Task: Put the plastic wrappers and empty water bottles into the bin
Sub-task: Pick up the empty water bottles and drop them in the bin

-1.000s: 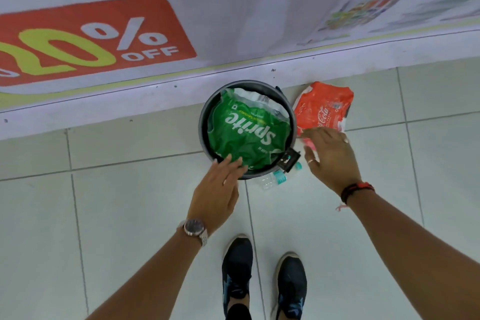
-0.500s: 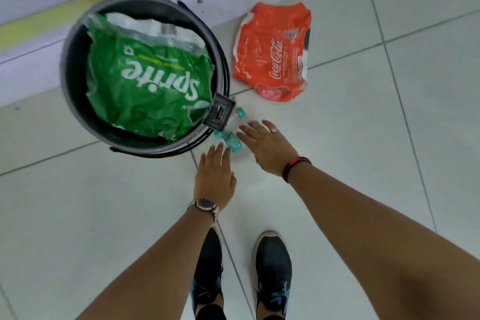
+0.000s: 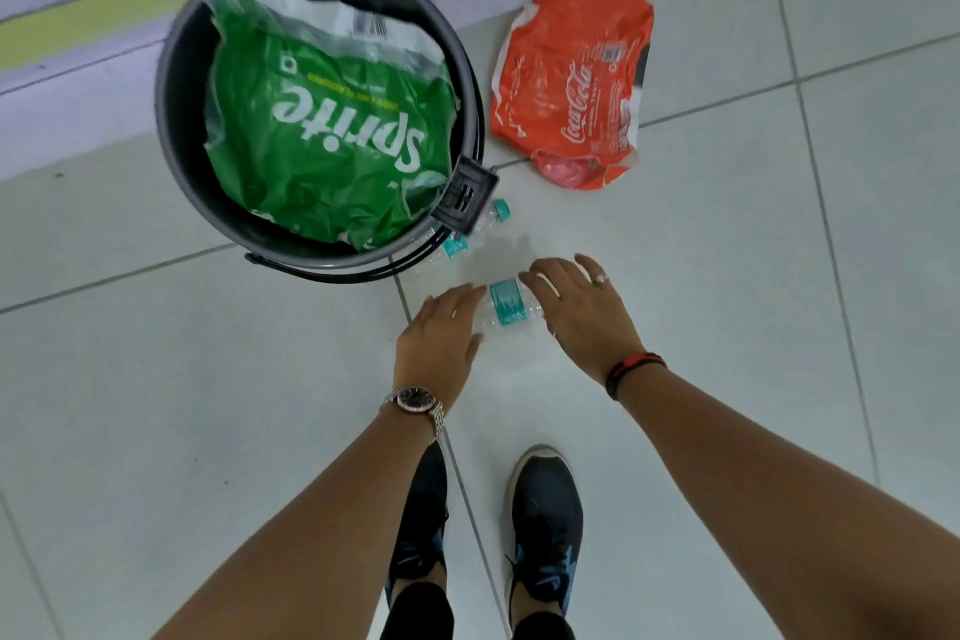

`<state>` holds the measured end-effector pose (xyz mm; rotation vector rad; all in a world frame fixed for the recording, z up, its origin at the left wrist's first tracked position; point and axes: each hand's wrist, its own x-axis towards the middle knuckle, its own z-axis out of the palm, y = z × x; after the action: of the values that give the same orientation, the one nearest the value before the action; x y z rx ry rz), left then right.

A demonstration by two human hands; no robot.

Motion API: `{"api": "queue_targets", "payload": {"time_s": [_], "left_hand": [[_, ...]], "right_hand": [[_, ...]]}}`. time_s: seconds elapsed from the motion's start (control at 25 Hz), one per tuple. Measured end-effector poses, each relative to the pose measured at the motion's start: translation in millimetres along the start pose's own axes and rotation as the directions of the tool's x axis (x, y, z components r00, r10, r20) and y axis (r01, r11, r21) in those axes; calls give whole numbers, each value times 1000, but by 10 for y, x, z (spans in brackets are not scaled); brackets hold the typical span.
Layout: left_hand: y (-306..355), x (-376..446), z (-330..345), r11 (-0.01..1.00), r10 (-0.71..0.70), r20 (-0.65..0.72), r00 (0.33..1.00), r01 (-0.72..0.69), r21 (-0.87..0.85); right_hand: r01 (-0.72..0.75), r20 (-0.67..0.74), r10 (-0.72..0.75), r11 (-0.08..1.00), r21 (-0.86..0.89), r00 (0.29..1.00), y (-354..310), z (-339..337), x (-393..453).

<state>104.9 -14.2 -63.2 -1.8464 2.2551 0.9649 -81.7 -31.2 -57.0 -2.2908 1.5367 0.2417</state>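
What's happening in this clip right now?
A person is clearing litter off a tiled floor into a dark bin. A green Sprite wrapper already sits in it. Both hands reach down to a clear water bottle lying on the floor: the left hand at one end, the right hand at the other, neither clearly gripping it. A second bottle lies against the bin's base, and a red Coca-Cola wrapper lies on the floor beside the bin.
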Motion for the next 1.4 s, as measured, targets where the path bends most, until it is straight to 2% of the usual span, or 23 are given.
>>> {"api": "queue_targets", "payload": {"time_s": [0.2,0.36,0.44,0.56,0.68,0.76,0.84,0.96,1.08,1.16,1.28,1.4], "left_hand": [[452,-356,-882,986,110,-206,972,-133,-100],[474,-355,-1708,977,158,-384,910,-201,-76],[226,-262,-2016,989,118,-437,892,-146,-29],[-276,-122,-2215,1000,4,-473,881,5,18],[-664,-19,-2178,993,-12,-405,914,58,100],[-773,1,-2101,984,-31,-340,940,88,154],[-763,-55,-2027,981,-41,-321,946,99,165],[-538,-199,-1903,991,-2,-334,943,47,127],[-220,-333,-1648,997,40,-279,960,-21,71],[-71,-432,-1343,989,132,-164,978,-120,82],[-24,-486,-835,969,228,13,974,-228,91],[-126,-224,-392,980,151,129,980,-165,108]], "right_hand": [[-16,-169,24,999,44,985,-38,-1118,-335],[65,-318,-33,994,91,947,-176,-1901,-51],[134,-338,-93,986,99,937,-372,-2066,343],[204,-280,-177,977,68,944,-734,-1994,977],[249,-192,-250,968,-29,949,-956,-1751,1391],[230,-193,-232,973,-33,954,-953,-1632,1423],[145,-253,-134,989,23,958,-823,-1585,1254],[-53,-314,91,990,127,945,-449,-1528,806],[-183,-212,201,978,99,956,-104,-1390,393],[-211,-66,215,975,68,974,11,-1211,290],[-139,120,138,990,2,983,39,-884,375],[12,191,1,998,-68,982,-21,-479,642]]}}
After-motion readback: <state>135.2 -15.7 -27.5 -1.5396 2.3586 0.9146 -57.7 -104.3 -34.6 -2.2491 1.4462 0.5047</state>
